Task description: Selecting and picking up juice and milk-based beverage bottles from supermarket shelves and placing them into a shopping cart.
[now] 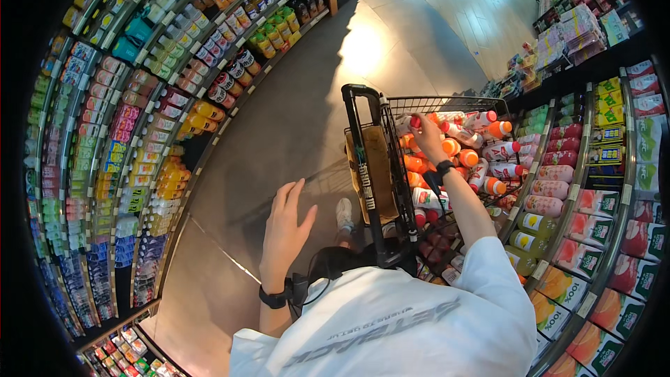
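A black wire shopping cart (445, 98) stands before me, heaped with white bottles with red caps and orange-capped bottles. My right hand (430, 139) is in the cart with its fingers at the red cap of a white bottle (405, 124), near the cart's handle end; the fingers seem closed on that cap. Nothing is in my left hand (288, 214), which hangs over the floor left of the cart with its fingers apart. A brown cardboard piece (381, 173) sits by the cart's handle (366, 188). Both wrists wear black bands.
Long shelves of bottled drinks (225, 89) curve along the left. Close on the right, against the cart, are shelves with juice cartons (583, 256) and bottles (547, 196). Packaged goods (576, 36) stand at the upper right. A white shoe (344, 213) shows beside the cart.
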Demonstrator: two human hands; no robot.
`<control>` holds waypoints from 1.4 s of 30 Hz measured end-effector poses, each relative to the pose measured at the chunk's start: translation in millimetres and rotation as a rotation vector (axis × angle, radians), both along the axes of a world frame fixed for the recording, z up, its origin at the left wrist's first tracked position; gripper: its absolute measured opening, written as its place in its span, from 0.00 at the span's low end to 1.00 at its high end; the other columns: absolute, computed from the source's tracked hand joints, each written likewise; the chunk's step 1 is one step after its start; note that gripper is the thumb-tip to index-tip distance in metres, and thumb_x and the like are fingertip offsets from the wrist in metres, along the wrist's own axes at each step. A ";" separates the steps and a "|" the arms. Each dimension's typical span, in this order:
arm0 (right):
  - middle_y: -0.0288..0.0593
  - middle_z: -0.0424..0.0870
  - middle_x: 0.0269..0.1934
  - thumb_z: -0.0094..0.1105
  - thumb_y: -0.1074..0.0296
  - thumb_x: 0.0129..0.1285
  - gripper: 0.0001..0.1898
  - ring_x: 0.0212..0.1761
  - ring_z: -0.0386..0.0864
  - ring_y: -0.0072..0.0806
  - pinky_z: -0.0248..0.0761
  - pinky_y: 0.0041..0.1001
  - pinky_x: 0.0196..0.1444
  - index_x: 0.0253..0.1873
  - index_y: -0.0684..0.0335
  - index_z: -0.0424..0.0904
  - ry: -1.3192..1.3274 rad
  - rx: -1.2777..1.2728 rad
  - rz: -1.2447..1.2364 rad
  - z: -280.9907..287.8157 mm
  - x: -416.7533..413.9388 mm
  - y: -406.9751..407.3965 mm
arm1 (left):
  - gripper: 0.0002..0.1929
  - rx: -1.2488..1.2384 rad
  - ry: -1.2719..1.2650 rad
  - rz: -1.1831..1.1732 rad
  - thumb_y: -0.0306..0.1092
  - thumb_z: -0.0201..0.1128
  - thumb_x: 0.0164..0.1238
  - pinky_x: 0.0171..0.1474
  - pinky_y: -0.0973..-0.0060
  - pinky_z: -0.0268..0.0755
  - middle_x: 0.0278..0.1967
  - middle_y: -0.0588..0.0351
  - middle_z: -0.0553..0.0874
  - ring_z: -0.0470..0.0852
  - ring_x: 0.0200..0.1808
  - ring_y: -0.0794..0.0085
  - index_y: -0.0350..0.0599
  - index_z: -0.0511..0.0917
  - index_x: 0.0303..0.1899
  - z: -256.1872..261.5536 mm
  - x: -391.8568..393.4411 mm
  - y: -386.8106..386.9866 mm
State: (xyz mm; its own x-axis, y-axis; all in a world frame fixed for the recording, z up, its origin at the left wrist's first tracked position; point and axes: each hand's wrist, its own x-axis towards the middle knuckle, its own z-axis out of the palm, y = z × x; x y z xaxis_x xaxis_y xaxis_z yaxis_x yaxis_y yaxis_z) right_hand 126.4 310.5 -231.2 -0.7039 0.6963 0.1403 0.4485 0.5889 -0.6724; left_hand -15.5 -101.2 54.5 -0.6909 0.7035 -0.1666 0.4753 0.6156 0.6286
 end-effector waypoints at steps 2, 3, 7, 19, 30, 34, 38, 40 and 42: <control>0.54 0.91 0.43 0.73 0.59 0.69 0.19 0.45 0.89 0.52 0.81 0.43 0.48 0.59 0.62 0.83 0.024 0.130 -0.106 43.8 14.8 -4.3 | 0.25 0.093 0.021 -0.043 0.33 0.69 0.75 0.67 0.59 0.77 0.66 0.45 0.80 0.82 0.65 0.46 0.42 0.76 0.71 -5.0 -5.5 2.0; 0.54 0.91 0.41 0.73 0.57 0.70 0.19 0.43 0.90 0.51 0.81 0.43 0.47 0.58 0.63 0.84 0.000 0.143 -0.182 67.9 26.1 -4.0 | 0.25 0.110 0.012 -0.061 0.33 0.69 0.75 0.67 0.59 0.77 0.66 0.45 0.80 0.82 0.65 0.46 0.42 0.76 0.71 -6.6 -7.5 7.1; 0.51 0.90 0.35 0.75 0.57 0.71 0.18 0.32 0.89 0.34 0.80 0.33 0.38 0.52 0.66 0.85 0.150 0.053 -0.241 165.2 63.0 -26.2 | 0.27 0.264 -0.049 -0.208 0.33 0.72 0.73 0.67 0.59 0.76 0.65 0.45 0.80 0.82 0.65 0.47 0.42 0.76 0.70 -5.9 -10.2 40.9; 0.35 0.90 0.37 0.62 0.65 0.81 0.13 0.37 0.84 0.14 0.77 0.18 0.40 0.51 0.72 0.85 0.496 -0.109 -0.410 359.5 125.9 -179.9 | 0.48 0.528 0.043 -0.792 0.40 0.85 0.53 0.71 0.56 0.76 0.65 0.44 0.82 0.83 0.67 0.48 0.50 0.70 0.78 18.8 57.1 137.4; 0.52 0.88 0.58 0.63 0.73 0.76 0.30 0.64 0.86 0.40 0.79 0.37 0.69 0.78 0.64 0.63 0.893 -0.520 -0.025 359.2 167.1 -224.2 | 0.42 0.440 -0.907 -1.245 0.37 0.78 0.63 0.61 0.67 0.79 0.55 0.45 0.86 0.87 0.55 0.66 0.32 0.65 0.75 35.7 102.6 133.4; 0.41 0.89 0.47 0.69 0.69 0.74 0.16 0.49 0.91 0.29 0.84 0.29 0.53 0.61 0.65 0.77 0.836 -0.408 -0.301 358.3 158.4 -228.6 | 0.41 0.526 -0.831 -1.058 0.34 0.80 0.60 0.60 0.67 0.80 0.53 0.47 0.88 0.88 0.54 0.68 0.33 0.66 0.72 43.5 129.7 128.7; 0.38 0.89 0.41 0.69 0.67 0.75 0.10 0.43 0.89 0.22 0.82 0.26 0.46 0.52 0.65 0.80 0.748 -0.348 -0.463 358.0 145.8 -226.8 | 0.37 0.470 -0.815 -0.922 0.34 0.84 0.55 0.54 0.67 0.83 0.48 0.50 0.91 0.92 0.47 0.69 0.35 0.72 0.63 36.5 135.7 137.3; 0.40 0.92 0.40 0.66 0.67 0.77 0.07 0.43 0.90 0.23 0.83 0.26 0.45 0.48 0.64 0.82 0.743 -0.356 -0.477 353.1 143.4 -225.5 | 0.36 0.485 -0.777 -0.925 0.34 0.83 0.55 0.54 0.67 0.83 0.48 0.50 0.91 0.92 0.48 0.69 0.35 0.72 0.63 37.9 133.2 135.3; 0.39 0.91 0.40 0.67 0.67 0.77 0.08 0.43 0.90 0.23 0.83 0.26 0.46 0.49 0.65 0.82 0.713 -0.328 -0.451 355.8 142.4 -223.4 | 0.35 0.497 -0.740 -0.920 0.34 0.83 0.55 0.54 0.67 0.83 0.48 0.49 0.91 0.92 0.48 0.69 0.35 0.73 0.63 36.9 130.6 134.5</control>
